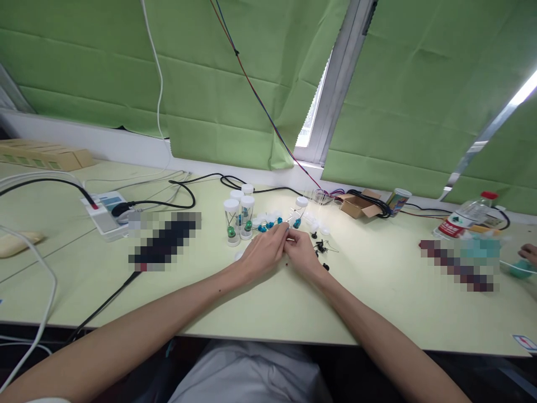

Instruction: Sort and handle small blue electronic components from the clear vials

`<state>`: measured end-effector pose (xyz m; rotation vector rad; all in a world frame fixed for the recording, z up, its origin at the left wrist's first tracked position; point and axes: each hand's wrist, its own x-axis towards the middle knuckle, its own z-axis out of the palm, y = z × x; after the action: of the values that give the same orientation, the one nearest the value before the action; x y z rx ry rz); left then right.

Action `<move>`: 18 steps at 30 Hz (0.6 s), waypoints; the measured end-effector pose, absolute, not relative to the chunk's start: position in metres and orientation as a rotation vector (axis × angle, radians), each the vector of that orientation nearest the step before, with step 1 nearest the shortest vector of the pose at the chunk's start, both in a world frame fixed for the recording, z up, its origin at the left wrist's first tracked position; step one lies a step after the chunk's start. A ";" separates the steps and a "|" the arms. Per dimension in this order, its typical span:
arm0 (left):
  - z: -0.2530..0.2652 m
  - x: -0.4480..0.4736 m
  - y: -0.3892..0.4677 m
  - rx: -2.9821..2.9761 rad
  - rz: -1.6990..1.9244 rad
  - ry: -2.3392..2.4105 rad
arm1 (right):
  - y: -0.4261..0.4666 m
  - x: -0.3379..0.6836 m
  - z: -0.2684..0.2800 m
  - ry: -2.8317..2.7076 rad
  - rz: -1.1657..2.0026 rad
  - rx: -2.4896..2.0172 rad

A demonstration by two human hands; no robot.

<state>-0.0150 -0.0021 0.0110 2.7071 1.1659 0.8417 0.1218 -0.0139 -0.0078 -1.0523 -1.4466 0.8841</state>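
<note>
My left hand (265,246) and my right hand (302,251) meet at the middle of the table, fingers pinched together. What they hold between them is small and mostly hidden by the fingers. Just beyond lie several small blue parts (262,228). Left of my hands stand several clear tubes with white lids (232,222), with green or blue pieces and thin wire inside. Another white-lidded tube (301,206) stands behind my fingers. Small black parts (321,245) with thin wires lie beside my right hand. Clear plastic pieces (322,228) are scattered behind them.
A power strip (109,218) with plugs and cables is at left, near a blurred dark object (165,242). An open cardboard box (358,205), a can (399,201) and a bottle (464,215) stand at right. Another person's hand (529,253) shows at the right edge.
</note>
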 end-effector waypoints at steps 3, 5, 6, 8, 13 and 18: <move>0.012 -0.015 -0.003 2.736 0.840 1.169 | -0.014 0.122 -0.008 -1.441 0.890 -1.046; 0.012 -0.015 -0.003 2.748 0.840 1.174 | -0.013 0.123 -0.008 -1.435 0.894 -1.030; 0.012 -0.015 -0.004 2.753 0.841 1.175 | -0.013 0.123 -0.008 -1.431 0.893 -1.023; 0.012 -0.015 -0.003 2.766 0.846 1.174 | -0.013 0.123 -0.009 -1.427 0.884 -1.016; 0.014 -0.016 -0.003 2.768 0.842 1.199 | -0.014 0.123 -0.006 -1.407 0.895 -1.026; 0.015 -0.016 -0.002 2.688 0.885 1.203 | -0.015 0.123 -0.002 -1.389 0.935 -1.012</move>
<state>-0.0163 -0.0015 0.0154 2.6885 1.2033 0.8851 0.1230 -0.0148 -0.0023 -1.0116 -1.3889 0.9348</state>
